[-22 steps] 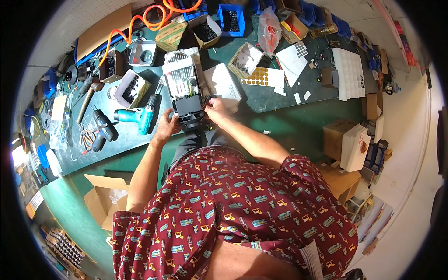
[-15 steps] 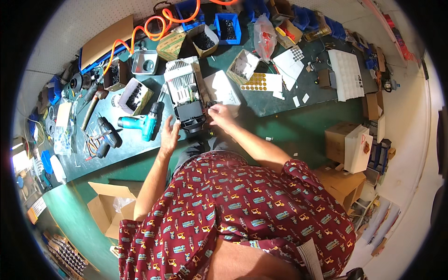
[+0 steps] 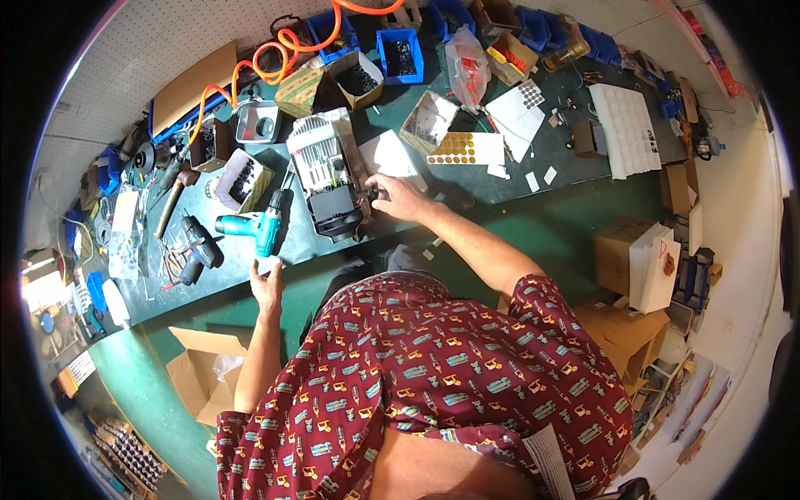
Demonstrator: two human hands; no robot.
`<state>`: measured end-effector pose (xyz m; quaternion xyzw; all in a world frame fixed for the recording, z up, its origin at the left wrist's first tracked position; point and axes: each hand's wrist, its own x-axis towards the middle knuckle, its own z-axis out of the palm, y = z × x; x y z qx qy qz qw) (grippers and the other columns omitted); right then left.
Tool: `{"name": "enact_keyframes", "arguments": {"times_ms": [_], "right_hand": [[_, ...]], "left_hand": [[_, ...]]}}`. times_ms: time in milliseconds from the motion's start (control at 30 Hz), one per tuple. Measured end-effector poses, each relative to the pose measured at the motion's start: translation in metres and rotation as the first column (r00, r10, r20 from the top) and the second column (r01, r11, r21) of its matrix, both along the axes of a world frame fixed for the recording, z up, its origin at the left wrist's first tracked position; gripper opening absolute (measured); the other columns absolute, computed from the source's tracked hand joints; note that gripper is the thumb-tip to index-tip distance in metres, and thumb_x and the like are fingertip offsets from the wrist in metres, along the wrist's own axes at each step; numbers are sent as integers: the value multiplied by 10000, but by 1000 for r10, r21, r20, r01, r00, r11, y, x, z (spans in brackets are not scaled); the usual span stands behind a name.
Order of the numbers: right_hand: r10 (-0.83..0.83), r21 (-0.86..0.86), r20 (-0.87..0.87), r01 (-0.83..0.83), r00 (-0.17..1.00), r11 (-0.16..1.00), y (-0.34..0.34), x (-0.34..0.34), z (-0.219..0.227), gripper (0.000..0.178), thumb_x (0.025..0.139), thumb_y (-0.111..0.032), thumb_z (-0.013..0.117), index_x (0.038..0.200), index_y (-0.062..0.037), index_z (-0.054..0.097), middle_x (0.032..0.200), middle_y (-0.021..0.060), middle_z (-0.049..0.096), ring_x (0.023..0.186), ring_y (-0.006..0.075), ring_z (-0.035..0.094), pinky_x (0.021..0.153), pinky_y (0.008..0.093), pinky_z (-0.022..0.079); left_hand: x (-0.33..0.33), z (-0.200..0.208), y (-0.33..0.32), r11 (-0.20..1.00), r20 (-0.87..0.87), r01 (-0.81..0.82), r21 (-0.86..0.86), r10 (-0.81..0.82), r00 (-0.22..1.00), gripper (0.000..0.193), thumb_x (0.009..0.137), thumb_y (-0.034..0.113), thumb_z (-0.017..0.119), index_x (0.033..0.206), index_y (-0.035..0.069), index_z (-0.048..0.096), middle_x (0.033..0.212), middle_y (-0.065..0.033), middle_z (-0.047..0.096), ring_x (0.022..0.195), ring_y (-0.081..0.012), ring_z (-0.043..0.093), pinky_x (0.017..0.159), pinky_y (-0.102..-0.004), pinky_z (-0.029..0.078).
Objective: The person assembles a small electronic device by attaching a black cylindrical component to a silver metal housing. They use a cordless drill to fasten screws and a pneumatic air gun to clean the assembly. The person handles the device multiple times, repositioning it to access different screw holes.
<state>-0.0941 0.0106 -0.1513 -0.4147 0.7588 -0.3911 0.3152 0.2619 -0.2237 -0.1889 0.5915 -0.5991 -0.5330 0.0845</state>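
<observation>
On the bench in front of me lies an opened device with a pale ribbed casing (image 3: 315,158), a dark block and a round black end facing me. My right hand (image 3: 398,198) is at its right side, fingers closed around a small dark part I cannot make out, against the casing. At the bench's front edge is my left hand (image 3: 267,285), away from the device, its thumb and fingers apart. It is just below the handle of a teal cordless drill (image 3: 263,232); whether they touch is hard to tell. A pale patch shows at the fingertips.
Left of the teal drill are a dark power driver (image 3: 200,242) and a hammer (image 3: 177,200). Open boxes of small black parts (image 3: 242,179) and blue bins (image 3: 400,57) stand behind. A coiled orange hose (image 3: 287,40) hangs over the back. A sheet of yellow round stickers (image 3: 454,148) lies right.
My left hand has left the device's left side and moved left and toward me, below the teal drill. My right hand stays at the device's right side.
</observation>
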Motion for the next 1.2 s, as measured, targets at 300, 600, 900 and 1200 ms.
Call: {"name": "enact_keyframes", "arguments": {"times_ms": [300,600,900,1200], "right_hand": [[121,-62,-111,-128,986,990,1,-6,6,352,904,-248,654,1216,-121,555,1038,192,683,975,401,650,842,473,514],[161,-151,-31,-164,986,975,-3,-18,3,312,889,-210,649,1147,-40,605,1112,218,663,1088,399,609,955,461,479],[176,-42,31,-175,984,984,-6,-21,-16,307,928,-277,632,1045,5,651,972,235,685,971,413,650,870,468,514],[236,62,254,-260,938,964,-14,-28,-44,367,986,-348,586,977,9,670,749,152,661,731,225,638,717,396,498]], "left_hand": [[-117,52,35,983,-275,170,-65,-182,944,729,930,297,730,1503,58,348,1186,-118,626,950,-148,579,800,-311,499],[-133,51,73,961,-123,274,-31,-276,953,1037,824,322,834,1572,61,165,1464,-320,363,1335,-317,411,1044,-411,430],[-215,47,38,859,-261,256,-443,-397,880,1156,774,334,877,1535,-86,114,1341,-244,510,1198,-295,524,1055,-374,417],[-225,35,38,944,-447,268,-191,-327,833,928,864,177,784,1536,29,162,1319,-148,521,1140,-216,551,966,-354,484]]}}
